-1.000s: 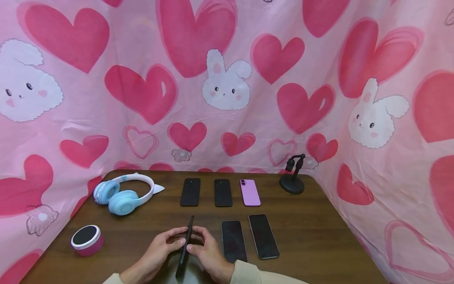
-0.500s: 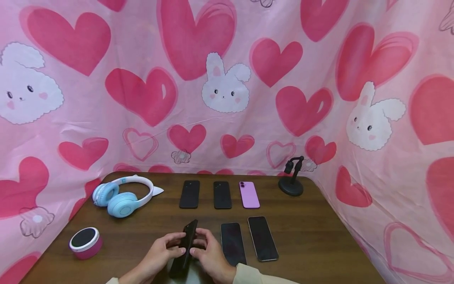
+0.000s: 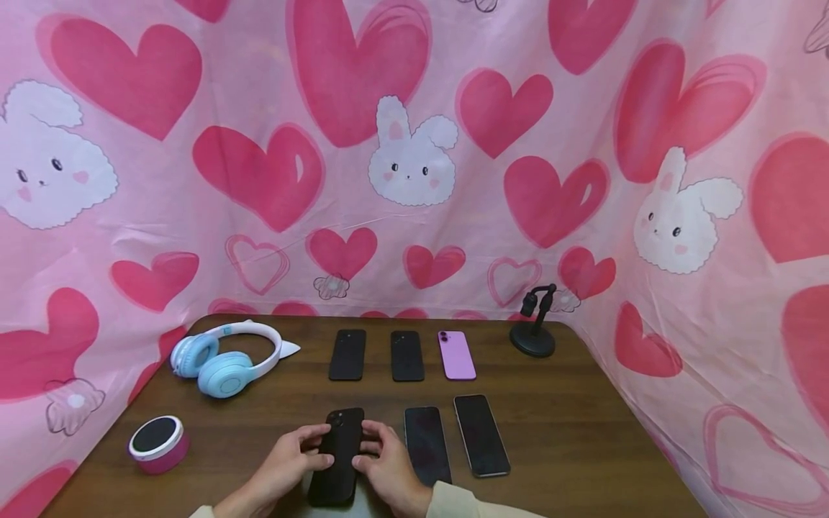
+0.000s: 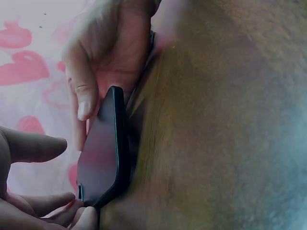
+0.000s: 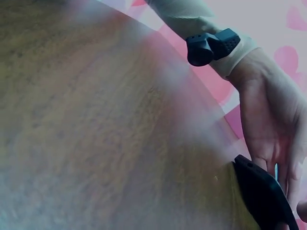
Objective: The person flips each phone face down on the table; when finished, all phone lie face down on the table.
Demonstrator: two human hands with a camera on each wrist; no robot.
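Observation:
In the head view a black smartphone (image 3: 338, 455) stands near the front of the table, its back and camera bump turned up toward me. My left hand (image 3: 288, 460) pinches its left edge, thumb on the back. On the opposite edge my right hand (image 3: 387, 464) holds it between thumb and fingers. The left wrist view shows the phone (image 4: 103, 148) tilted close over the wood, with left-hand fingers (image 4: 43, 206) at its near corner. Seen from the right wrist, the phone's lower end (image 5: 259, 187) is beside the left hand (image 5: 271, 110).
Two dark phones lie just right of my hands, one nearer (image 3: 427, 446) and one farther (image 3: 482, 435). Behind are two black phones (image 3: 347, 355) (image 3: 406, 356) and a pink phone (image 3: 457, 355). Blue-white headphones (image 3: 225, 374), a pink round speaker (image 3: 158, 457) and a black stand (image 3: 532, 338) flank them.
The black smartphone has turned from edge-on to showing its back toward the head camera. Both hands have kept their hold at its sides.

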